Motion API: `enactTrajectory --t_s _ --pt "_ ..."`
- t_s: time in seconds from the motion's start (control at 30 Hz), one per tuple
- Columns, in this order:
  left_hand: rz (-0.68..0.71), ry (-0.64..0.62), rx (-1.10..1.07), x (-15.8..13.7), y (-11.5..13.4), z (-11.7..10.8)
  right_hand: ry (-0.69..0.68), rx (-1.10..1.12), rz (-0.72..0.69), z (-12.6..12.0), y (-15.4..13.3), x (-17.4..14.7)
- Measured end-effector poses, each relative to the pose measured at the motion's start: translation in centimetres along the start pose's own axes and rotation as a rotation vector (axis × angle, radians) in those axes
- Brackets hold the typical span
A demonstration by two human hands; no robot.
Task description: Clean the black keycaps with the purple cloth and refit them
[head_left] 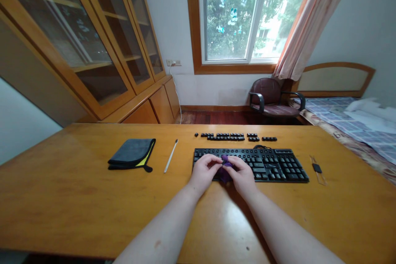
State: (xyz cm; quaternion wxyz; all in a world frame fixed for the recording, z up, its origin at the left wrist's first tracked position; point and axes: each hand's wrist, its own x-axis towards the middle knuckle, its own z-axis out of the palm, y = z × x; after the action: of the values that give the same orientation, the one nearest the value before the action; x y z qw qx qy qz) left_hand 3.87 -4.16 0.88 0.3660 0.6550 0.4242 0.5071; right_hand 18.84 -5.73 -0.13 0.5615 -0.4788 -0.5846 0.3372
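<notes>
Over the left part of a black keyboard (pixel 272 165), my two hands meet at a small purple cloth (pixel 225 173). My left hand (pixel 206 171) pinches its left side between thumb and fingers. From the other side, my right hand (pixel 241 173) is closed on the same cloth. A small dark thing, possibly a keycap, shows between the fingertips, too small to make out. The keyboard lies flat, with keys still on its right part; its upper row looks partly bare. Behind it, several loose black keycaps (pixel 230 136) are lined up in rows on the desk.
A folded grey cloth with yellow lining (pixel 131 152) lies at the left, and a white toothbrush (pixel 170 156) is between it and the keyboard. Right of the keyboard rests a wire keycap puller (pixel 317 168). Beyond the wooden desk (pixel 93 210) stands an armchair (pixel 272 95).
</notes>
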Motion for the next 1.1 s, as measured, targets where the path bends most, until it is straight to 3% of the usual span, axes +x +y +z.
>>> enactTrajectory --t_s 0.53,1.1 --pt "-0.193 -0.018 -0.168 -0.2 -0.4 0.8 0.046 -0.019 0.053 -0.2 0.1 0.0" --pt "-0.213 -0.059 -0.328 -0.1 -0.4 0.9 0.013 0.015 0.071 0.0 -0.5 -0.1"
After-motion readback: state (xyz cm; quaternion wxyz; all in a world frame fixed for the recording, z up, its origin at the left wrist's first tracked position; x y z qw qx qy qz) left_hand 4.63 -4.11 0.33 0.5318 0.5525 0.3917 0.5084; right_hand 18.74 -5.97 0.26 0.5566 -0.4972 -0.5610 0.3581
